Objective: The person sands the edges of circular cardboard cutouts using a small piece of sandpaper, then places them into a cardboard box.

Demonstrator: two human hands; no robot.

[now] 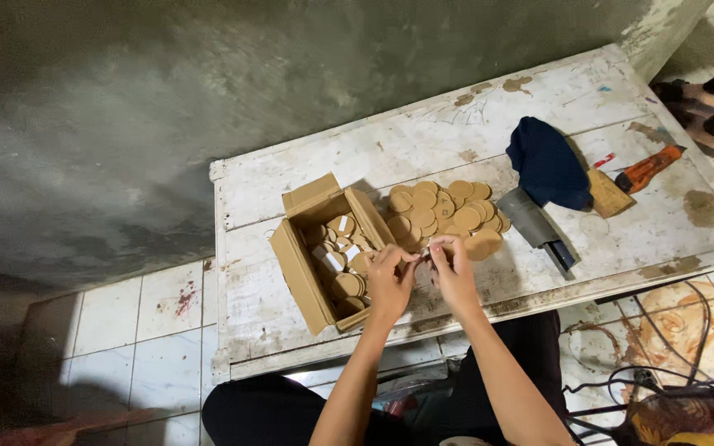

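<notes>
Small piece: a tiny pale item (425,256), centre of frame, too small to identify, pinched between both hands.
Left hand (390,281): fingertips closed on the piece, just right of the cardboard box.
Right hand (454,272): fingers gripping the same piece from the right.
Cardboard box (303,272): open, holding round tan discs.
Disc pile (448,213): loose discs, just above the hands.
Table (291,182): worn white wood.
Far right: blue cloth (547,161), orange-handled tool (648,168).

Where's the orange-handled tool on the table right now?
In the head view, the orange-handled tool lies near the far right edge of the white table, just right of the dark blue cloth, away from both hands.
</notes>
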